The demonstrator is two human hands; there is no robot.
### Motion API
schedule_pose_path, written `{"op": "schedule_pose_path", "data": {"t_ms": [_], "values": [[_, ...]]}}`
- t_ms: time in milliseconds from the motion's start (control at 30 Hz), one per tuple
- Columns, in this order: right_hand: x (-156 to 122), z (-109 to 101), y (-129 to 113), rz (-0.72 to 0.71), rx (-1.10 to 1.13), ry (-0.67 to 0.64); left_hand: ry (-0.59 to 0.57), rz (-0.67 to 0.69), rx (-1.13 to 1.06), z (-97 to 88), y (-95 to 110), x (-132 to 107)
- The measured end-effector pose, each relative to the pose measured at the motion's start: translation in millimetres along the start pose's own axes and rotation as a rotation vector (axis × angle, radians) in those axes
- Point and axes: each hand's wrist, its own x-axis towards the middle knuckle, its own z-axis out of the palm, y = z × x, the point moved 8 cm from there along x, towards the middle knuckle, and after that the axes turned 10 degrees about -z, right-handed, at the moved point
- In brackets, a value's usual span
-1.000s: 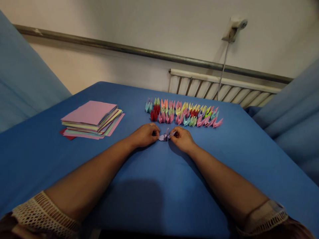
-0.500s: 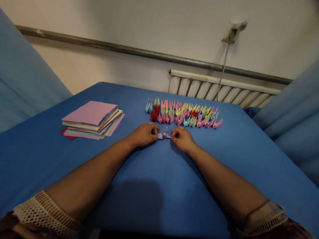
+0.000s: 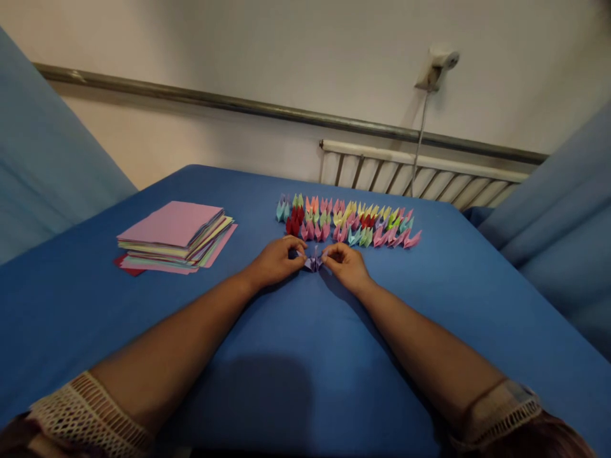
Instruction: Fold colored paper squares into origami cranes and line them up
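Before crane rows, left fingers and right fingers pinch a purple crane, paper stack leftward.

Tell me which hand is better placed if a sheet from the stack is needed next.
Probably the left hand: it is nearer the stack; the right hand is beyond the purple crane.

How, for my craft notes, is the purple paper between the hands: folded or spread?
Folded: the purple paper rises in narrow, pointed parts.
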Motion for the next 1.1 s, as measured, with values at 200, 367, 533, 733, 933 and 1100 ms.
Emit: {"op": "schedule_pose_path", "data": {"t_ms": [200, 367, 533, 733, 933, 1100], "values": [[-1, 7, 10, 0.087, 0.096, -0.038, 0.006, -0.145, -0.414, 2.2, -10, 3], [0, 8, 9, 0.122, 0.192, -0.072, 0.019, -0.229, -0.587, 3.4, -20, 3], [-2, 16, -6, 0.124, 0.402, -0.205, -0.172, -0.221, -0.695, 16.7, -10, -1], [-6, 21, -9, 0.127, 0.459, -0.243, -0.265, -0.176, -0.737, 23.1, -1, -3], [-4, 25, -6, 0.034, 0.448, -0.245, -0.163, -0.161, -0.643, 18.0, -7, 3], [-6, 27, -6, 0.001, 0.4, -0.235, -0.119, -0.128, -0.55, 15.5, -8, 7]]}}
